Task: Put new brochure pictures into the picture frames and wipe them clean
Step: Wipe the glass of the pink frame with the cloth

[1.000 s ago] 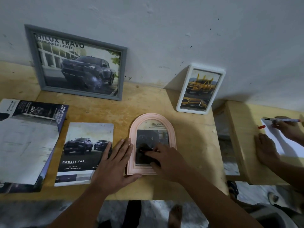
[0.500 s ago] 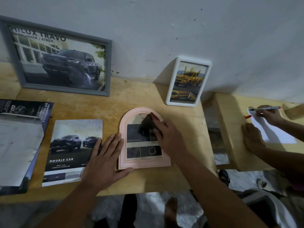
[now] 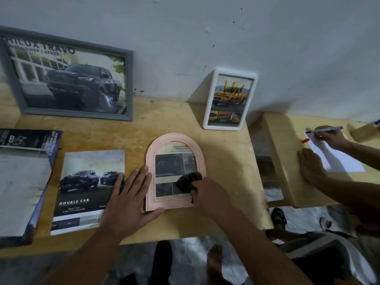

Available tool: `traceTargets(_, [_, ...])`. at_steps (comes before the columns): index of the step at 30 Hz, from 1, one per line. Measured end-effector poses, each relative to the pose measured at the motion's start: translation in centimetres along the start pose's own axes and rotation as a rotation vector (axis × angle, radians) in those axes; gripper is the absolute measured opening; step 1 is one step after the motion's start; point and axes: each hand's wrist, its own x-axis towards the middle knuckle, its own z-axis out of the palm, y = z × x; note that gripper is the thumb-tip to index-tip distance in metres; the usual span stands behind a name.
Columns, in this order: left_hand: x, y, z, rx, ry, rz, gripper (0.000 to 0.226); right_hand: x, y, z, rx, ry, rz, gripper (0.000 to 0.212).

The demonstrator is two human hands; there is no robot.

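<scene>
A pink arched picture frame [image 3: 174, 138] lies flat on the wooden table [image 3: 226, 161], with a brochure picture of car details behind its glass. My right hand [image 3: 209, 194] presses a dark cloth [image 3: 188, 182] onto the lower right of the glass. My left hand [image 3: 129, 200] lies flat, fingers spread, against the frame's left edge and over a corner of the "Double Cab" brochure [image 3: 86, 190]. A grey frame [image 3: 67, 77] with a dark pickup picture and a white frame [image 3: 229, 99] with a yellow truck picture lean on the wall.
More brochures [image 3: 22, 182] are stacked at the left edge. On a lower wooden bench [image 3: 287, 182] to the right, another person's hands [image 3: 316, 163] hold a pen over white paper [image 3: 333, 159]. Bare feet and a sandal show below the table's front edge.
My right hand has swept the cloth from the top of the glass down to its lower right. My left hand has stayed on the frame's left edge.
</scene>
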Motion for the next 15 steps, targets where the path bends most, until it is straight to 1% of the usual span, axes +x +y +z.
traceTargets(2, [0.0, 0.0, 0.1, -0.006, 0.010, 0.000, 0.108, 0.4, -0.3, -1.8, 0.018, 0.007, 0.006, 0.028])
traceTargets(5, [0.1, 0.0, 0.2, -0.008, 0.007, 0.002, 0.108, 3.1, -1.1, -4.6, 0.059, 0.190, 0.002, 0.027])
traceTargets(7, [0.1, 0.0, 0.2, -0.005, 0.004, -0.001, 0.108, 5.1, -1.7, -4.9, 0.035, 0.284, -0.003, 0.027])
traceTargets(10, [0.0, 0.0, 0.2, 0.006, 0.009, 0.000, 0.107, 6.5, -1.5, -2.9, -0.032, 0.258, 0.024, 0.029])
traceTargets(15, [0.1, -0.1, 0.2, 0.011, 0.011, 0.001, 0.107, 4.0, -0.8, -0.4, 0.028, 0.251, 0.047, 0.030])
